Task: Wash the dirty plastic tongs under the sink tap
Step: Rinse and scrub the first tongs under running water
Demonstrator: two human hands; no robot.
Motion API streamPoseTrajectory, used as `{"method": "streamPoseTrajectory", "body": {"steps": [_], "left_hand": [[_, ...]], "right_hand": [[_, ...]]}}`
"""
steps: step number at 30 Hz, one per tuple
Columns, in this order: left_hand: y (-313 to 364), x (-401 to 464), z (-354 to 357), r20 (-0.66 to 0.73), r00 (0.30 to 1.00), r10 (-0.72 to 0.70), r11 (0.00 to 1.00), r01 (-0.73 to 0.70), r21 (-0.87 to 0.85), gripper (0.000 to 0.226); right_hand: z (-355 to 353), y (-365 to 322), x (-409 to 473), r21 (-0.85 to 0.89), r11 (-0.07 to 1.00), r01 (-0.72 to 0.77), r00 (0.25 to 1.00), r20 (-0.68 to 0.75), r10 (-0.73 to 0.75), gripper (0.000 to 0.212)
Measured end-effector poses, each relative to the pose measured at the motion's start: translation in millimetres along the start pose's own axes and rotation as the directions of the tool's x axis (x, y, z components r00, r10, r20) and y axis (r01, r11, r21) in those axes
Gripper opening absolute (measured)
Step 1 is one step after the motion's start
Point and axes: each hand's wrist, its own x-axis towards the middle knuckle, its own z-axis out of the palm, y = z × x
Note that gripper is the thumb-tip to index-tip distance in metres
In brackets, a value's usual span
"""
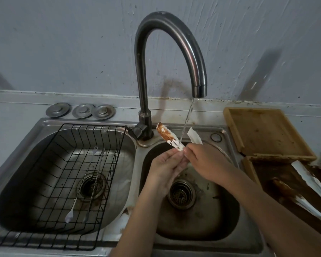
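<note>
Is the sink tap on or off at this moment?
On. A thin stream of water runs from the tap spout, between the tongs' two arms.
</note>
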Motion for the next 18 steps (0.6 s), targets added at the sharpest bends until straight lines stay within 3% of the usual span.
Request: {"method": "streamPoseTrajectory", "body": {"steps": [6, 10, 15, 18], "left_hand": [[-5.5, -0.7, 1.6, -0.059, 0.998, 0.003, 1.0, -0.003, 0.001, 0.017], [-4.1, 0.7, 6.5, -0.145, 0.989, 0.002, 1.0, -0.001, 0.007, 0.035], [-10.2, -1.8, 7.4, -0.068, 0.998, 0.003, 0.994, 0.005, 0.106, 0.018], [-8.1, -1.5, 9.0, -0.095, 0.995, -0.041, 0.995, 0.049, 0.086, 0.031]], "right_hand": [[2.8, 0.9, -1.1, 0.041, 0.999, -0.006, 0.999, 0.036, 0.004, 0.037], [3.4, 1.5, -1.6, 0.088, 0.996, -0.017, 0.998, 0.065, 0.011, 0.039], [0.5, 6.1, -5.6, 0.103, 0.994, -0.038, 0.997, 0.076, 0.031, 0.038], [-1.5, 8.4, -10.9, 0.088, 0.995, -0.036, 0.994, 0.111, 0.026, 0.038]]}}
